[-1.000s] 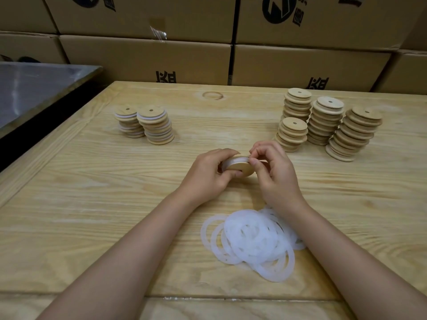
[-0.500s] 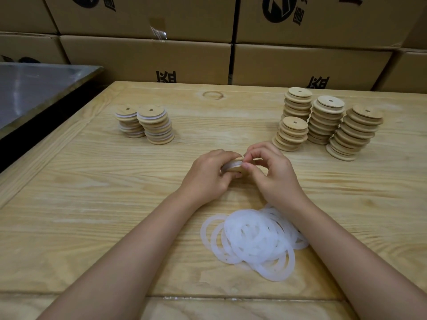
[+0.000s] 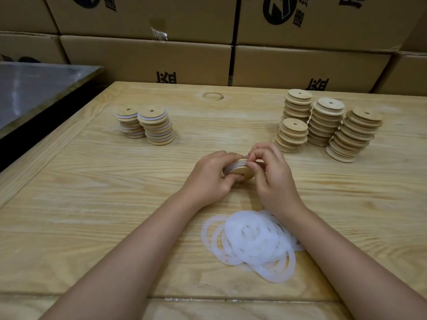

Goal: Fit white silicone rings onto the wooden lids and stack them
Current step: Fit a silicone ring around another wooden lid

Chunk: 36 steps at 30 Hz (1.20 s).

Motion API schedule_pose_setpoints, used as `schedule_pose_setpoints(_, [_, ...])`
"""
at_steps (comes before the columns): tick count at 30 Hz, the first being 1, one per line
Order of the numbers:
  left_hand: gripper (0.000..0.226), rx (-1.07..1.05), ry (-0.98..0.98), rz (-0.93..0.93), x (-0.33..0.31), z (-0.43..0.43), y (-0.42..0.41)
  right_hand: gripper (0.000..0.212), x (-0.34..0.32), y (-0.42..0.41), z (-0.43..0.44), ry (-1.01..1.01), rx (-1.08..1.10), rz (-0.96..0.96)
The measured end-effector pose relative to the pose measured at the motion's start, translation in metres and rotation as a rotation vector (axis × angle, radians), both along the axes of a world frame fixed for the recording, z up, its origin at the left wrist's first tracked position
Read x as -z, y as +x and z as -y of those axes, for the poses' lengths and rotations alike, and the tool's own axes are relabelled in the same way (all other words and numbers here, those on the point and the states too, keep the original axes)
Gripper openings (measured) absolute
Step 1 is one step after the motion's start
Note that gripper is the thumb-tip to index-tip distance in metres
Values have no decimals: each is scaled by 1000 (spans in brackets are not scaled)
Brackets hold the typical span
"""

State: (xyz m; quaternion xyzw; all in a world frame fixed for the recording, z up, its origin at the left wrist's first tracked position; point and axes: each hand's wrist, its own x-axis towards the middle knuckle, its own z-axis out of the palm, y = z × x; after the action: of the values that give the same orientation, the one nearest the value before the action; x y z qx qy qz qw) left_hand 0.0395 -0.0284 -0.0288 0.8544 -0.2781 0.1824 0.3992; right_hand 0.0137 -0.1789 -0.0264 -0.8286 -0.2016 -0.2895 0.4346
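A round wooden lid (image 3: 240,172) is held between both hands just above the table's middle, tilted, with a white silicone ring (image 3: 235,164) showing along its upper edge. My left hand (image 3: 209,176) grips the lid from the left. My right hand (image 3: 273,174) pinches the ring and the lid's rim from the right. A loose pile of white silicone rings (image 3: 251,241) lies on the table near me, under my right wrist. Two short stacks of lids with white rings (image 3: 147,123) stand at the far left. Several taller stacks of bare wooden lids (image 3: 328,123) stand at the far right.
The work surface is a pale wooden table (image 3: 92,204). Cardboard boxes (image 3: 161,54) are stacked against its far edge. A metal-topped table (image 3: 34,88) stands to the left across a dark gap.
Both hands have shifted slightly on the lid and turned it; my right fingers have worked along the ring at the rim. The stacks and ring pile have not moved.
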Motion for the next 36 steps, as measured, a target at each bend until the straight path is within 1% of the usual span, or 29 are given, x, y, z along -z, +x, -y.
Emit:
schedule_pose_setpoints(3, [38,2,16,8,-1,1,-1,10,-3,1,3,-22,-20,-28])
schedule_pose_setpoints(9, [45,-5,113,62,-4,2,-4,6,-7,-2,4,-32,-55,-56])
schedule_pose_setpoints(13, [48,11,112,54,-5,2,-7,8,-7,-4,0,-75,-30,8])
schedule_pose_setpoints(19, [51,58,87,19,-3,2,-5,13,-8,-5,-2,-34,-86,-8])
schedule_pose_setpoints(24, [45,80,-5,-47,1,0,-3,11,-7,-1,2,8,-93,-38])
schedule_pose_setpoints(28, [32,64,-69,-122,7,-2,2,11,-3,3,9,101,-81,-118])
schedule_pose_setpoints(32, [34,44,-240,-225,6,-3,6,23,0,9,17,201,-84,-226])
schedule_pose_setpoints(34, [31,56,-356,-316,5,-3,7,27,2,11,19,248,-92,-277])
schedule_pose_setpoints(36, [30,71,-474,-402,2,-3,6,34,4,11,19,219,-113,-317])
